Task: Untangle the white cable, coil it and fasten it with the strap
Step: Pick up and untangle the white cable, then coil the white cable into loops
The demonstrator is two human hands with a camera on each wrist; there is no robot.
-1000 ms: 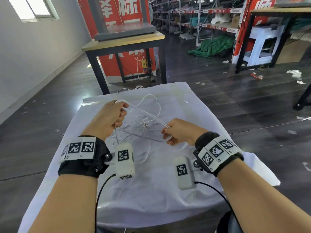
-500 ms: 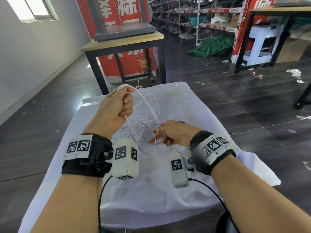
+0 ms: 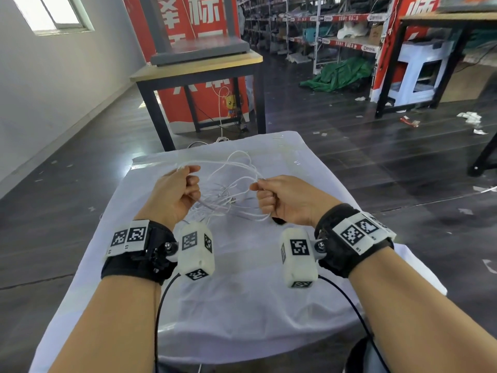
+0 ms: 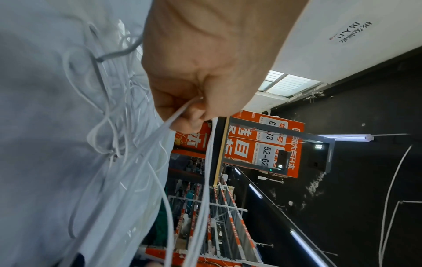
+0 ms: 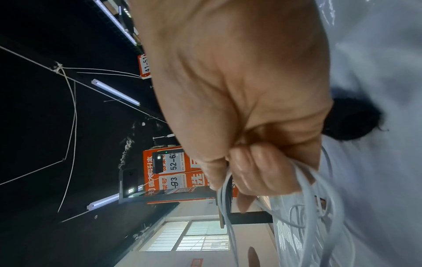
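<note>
A thin white cable (image 3: pixel 228 184) hangs in loose tangled loops between my two hands above a table with a white cloth (image 3: pixel 242 292). My left hand (image 3: pixel 183 184) is a fist that grips several strands (image 4: pixel 182 112) at the loops' left end. My right hand (image 3: pixel 266 192) is curled round the strands (image 5: pixel 228 180) at the right end. Slack loops and a connector (image 3: pixel 233 201) lie on the cloth between the fists. A small black thing (image 3: pixel 278 220), perhaps the strap (image 5: pixel 351 119), lies on the cloth under my right hand.
Beyond the cloth's far edge stands a wooden-topped table with black legs (image 3: pixel 199 68), a red banner behind it. The dark floor (image 3: pixel 376 157) to the right has scattered litter. Shelving and a green tarp (image 3: pixel 341 74) stand far back.
My hands have drawn apart and the loops now stretch between them. The left hand has come down from its raised position; the right has shifted rightward and closed into a fist on the strands.
</note>
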